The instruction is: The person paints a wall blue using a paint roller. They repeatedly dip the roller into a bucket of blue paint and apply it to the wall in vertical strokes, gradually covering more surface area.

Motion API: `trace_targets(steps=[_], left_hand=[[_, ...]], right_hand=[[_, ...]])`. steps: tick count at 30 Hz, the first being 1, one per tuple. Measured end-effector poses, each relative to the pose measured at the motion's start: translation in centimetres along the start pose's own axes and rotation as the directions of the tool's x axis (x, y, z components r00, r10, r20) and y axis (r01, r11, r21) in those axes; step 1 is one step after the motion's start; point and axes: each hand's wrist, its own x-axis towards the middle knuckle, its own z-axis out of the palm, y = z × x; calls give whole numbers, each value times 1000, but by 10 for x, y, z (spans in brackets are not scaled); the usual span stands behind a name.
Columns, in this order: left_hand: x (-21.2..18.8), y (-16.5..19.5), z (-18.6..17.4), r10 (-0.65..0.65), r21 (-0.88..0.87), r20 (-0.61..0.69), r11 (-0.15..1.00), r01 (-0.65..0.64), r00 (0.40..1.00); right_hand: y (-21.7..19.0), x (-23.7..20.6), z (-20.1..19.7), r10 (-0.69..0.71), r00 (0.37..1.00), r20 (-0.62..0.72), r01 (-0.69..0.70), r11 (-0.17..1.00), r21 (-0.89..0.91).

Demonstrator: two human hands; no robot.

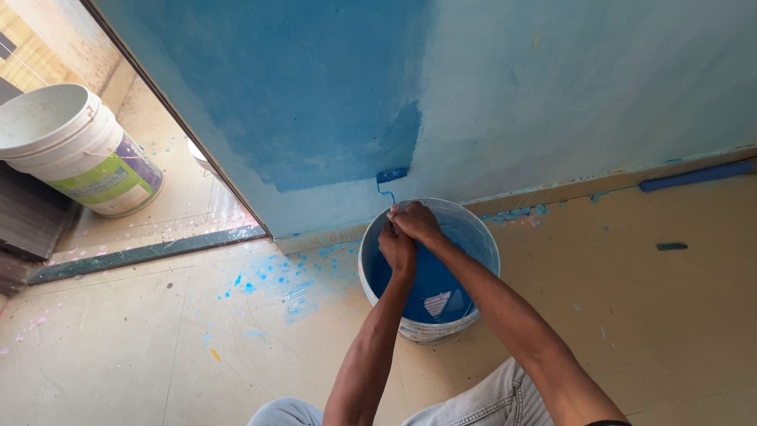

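1. Nearest the camera are the person's knees in pale grey trousers, low in the frame, with both bare forearms reaching away from them.
2. The left hand and the right hand meet above the far rim of a bucket, one just behind the other and touching.
3. Both hands are closed in a tight grip on the handle of a small paint roller; the handle itself is almost wholly hidden inside the fists.
4. The roller's blue sleeve lies horizontal against the wall, just above the bucket's rim, at the lower edge of the darker blue patch.
5. The bucket stands on the floor close to the wall and holds deep blue paint; its outside is pale and smeared.
6. To the right the wall is a paler, washed-out blue.
7. Blue spatters dot the beige floor left of the bucket.
8. A long blue roller lies at the foot of the wall, far right, well apart from the hands.
9. A large white bucket with a green and purple label stands beyond the doorway at upper left.
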Motion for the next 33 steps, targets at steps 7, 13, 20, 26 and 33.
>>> trace_targets(steps=[7, 13, 20, 26, 33], left_hand=[[4, -4, -5, 48, 45, 4, 998, -48, 999], [4, -6, -13, 238, 106, -7, 966, -236, 971], [10, -3, -14, 142, 144, 4, 980, -141, 990], [6, -6, -18, 195, 171, 21, 966, -196, 981], [9, 30, -24, 272, 128, 112, 950, -285, 956]], right_hand=[[-3, 1, 5, 85, 994, 74, -88, 995, 41], [-5, -1, 9, -99, 994, -46, 101, 995, 22], [-11, -2, 7, -5, 999, 46, 0, 995, 104], [-4, -1, 13, -27, 999, 23, 24, 992, 125], [-18, 1, -1, -82, 991, -105, 103, 970, 218]])
